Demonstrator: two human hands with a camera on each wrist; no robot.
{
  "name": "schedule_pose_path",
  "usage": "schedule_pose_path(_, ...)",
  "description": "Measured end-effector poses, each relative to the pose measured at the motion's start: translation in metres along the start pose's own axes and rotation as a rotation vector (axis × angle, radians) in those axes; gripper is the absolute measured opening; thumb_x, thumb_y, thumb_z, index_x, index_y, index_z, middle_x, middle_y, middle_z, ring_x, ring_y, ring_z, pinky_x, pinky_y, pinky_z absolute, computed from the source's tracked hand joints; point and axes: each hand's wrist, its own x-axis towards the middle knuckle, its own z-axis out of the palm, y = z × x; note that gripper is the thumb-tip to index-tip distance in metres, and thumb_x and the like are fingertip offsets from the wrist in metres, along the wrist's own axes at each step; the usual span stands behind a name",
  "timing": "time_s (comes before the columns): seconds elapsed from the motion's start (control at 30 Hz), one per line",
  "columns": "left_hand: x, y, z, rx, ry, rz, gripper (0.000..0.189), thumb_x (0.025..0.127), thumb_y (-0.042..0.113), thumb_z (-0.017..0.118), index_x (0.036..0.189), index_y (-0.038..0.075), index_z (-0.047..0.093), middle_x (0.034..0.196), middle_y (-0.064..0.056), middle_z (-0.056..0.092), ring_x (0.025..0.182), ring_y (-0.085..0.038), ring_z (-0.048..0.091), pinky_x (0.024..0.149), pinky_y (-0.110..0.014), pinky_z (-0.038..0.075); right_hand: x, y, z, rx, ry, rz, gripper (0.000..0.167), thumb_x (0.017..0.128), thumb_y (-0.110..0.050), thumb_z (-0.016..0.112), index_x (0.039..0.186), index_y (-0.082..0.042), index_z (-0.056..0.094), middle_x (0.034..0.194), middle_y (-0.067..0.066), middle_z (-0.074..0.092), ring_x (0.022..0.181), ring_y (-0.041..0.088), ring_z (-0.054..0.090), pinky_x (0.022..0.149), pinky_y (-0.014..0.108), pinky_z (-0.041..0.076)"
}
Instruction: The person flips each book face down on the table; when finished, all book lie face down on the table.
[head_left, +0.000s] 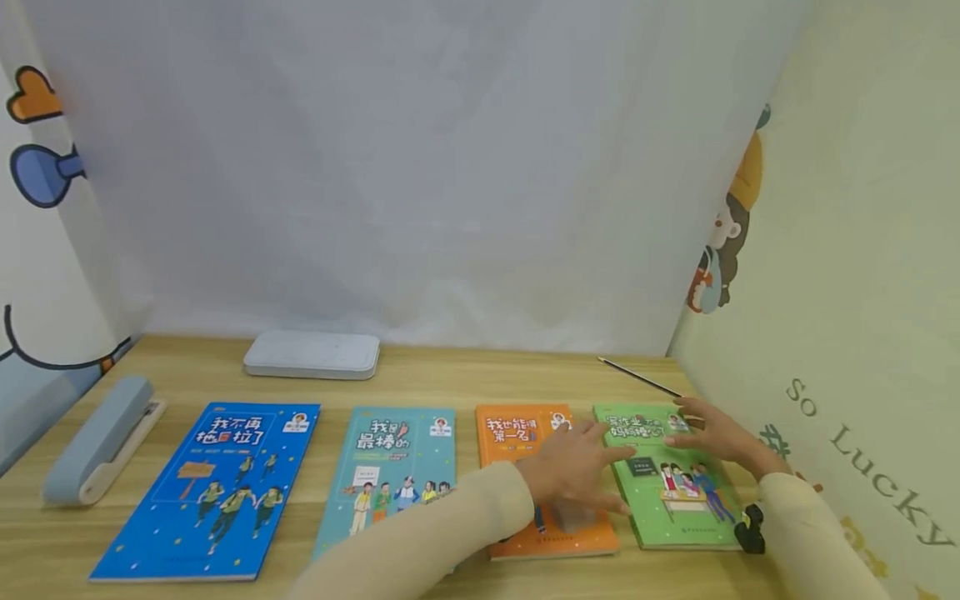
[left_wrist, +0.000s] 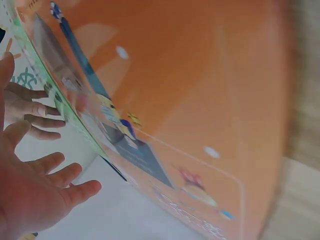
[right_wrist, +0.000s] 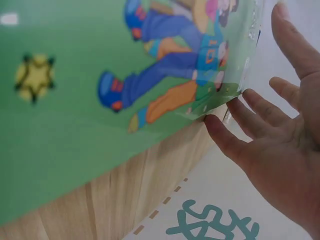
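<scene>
Four thin picture-covered books lie flat in a row. My left hand point(head_left: 573, 468) hovers over the orange book point(head_left: 577, 540), its spread fingers reaching toward the left edge of the green book point(head_left: 678, 483). In the left wrist view, its fingers point(left_wrist: 55, 172) look straight and hold nothing. At the upper right side of the green book is my right hand point(head_left: 720, 437). The right wrist view shows its fingers point(right_wrist: 232, 137) spread, with fingertips at the green book's edge; firm contact I cannot tell.
A teal book point(head_left: 401, 454) and a blue book point(head_left: 225, 492) lie further left. Behind them sits a pale flat case point(head_left: 311, 356); a blue-grey stapler point(head_left: 101, 442) stands at far left. A dark pencil point(head_left: 641, 377) lies behind the green book, near the right wall point(head_left: 847, 333).
</scene>
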Motion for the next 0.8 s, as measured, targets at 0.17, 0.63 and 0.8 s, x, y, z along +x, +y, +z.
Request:
schedule_pose_path(0.17, 0.006, 0.013, 0.002, 0.051, -0.043, 0.013, 0.08, 0.082, 0.082, 0.052, 0.152, 0.048, 0.034, 0.162, 0.001, 0.033, 0.148, -0.023, 0.035, 0.116, -0.043, 0.037, 0.005, 0.007, 0.002, -0.013, 0.009, -0.009, 0.093, 0.091, -0.032, 0.074, 0.147, 0.019, 0.021, 0.145, 0.048, 0.029, 0.132, 0.066, 0.032, 0.103, 0.069, 0.04)
schedule_pose_path(0.63, 0.009, 0.033, 0.003, 0.05, -0.147, -0.01, 0.076, 0.081, 0.082, 0.053, 0.149, 0.054, 0.034, 0.161, 0.007, 0.034, 0.145, -0.025, 0.038, 0.118, -0.043, 0.033, 0.022, 0.007, -0.001, -0.038, 0.009, 0.063, 0.099, 0.09, -0.038, 0.074, 0.149, 0.018, 0.018, 0.147, 0.047, 0.027, 0.136, 0.064, 0.029, 0.107, 0.069, 0.036)
schedule_pose_path(0.8, 0.008, 0.036, 0.003, 0.011, -0.182, 0.009, 0.074, 0.081, 0.081, 0.054, 0.147, 0.053, 0.038, 0.16, 0.006, 0.036, 0.145, -0.025, 0.038, 0.118, -0.043, 0.032, 0.022, 0.006, -0.001, -0.02, 0.013, 0.081, 0.099, 0.09, -0.039, 0.074, 0.149, 0.018, 0.018, 0.147, 0.046, 0.03, 0.136, 0.062, 0.03, 0.108, 0.068, 0.036)
